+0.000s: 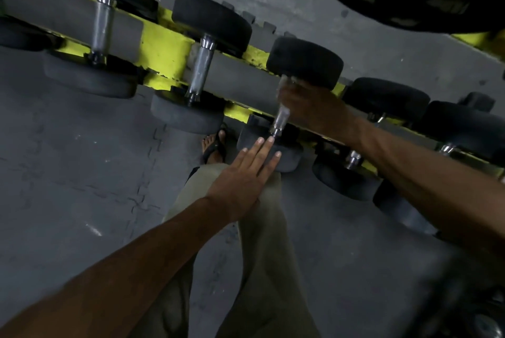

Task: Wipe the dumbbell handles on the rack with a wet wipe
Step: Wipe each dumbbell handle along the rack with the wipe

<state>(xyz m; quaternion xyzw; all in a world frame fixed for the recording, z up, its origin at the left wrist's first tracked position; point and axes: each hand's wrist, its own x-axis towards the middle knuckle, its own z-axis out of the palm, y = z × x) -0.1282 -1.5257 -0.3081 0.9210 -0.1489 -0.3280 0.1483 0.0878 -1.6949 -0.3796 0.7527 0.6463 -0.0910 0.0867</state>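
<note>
Below yellow rack [166, 50], grey floor mats [68, 173].

I see open floor [68, 173] left of the rack [164, 48]; closely spaced dumbbells [203, 64] (heads nearly touching) crowd the handles.

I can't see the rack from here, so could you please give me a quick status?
Right hand wrapped round dumbbell handle; wipe not discernible. Left hand flat, fingers on the near weight head. Nothing in the way.
</note>
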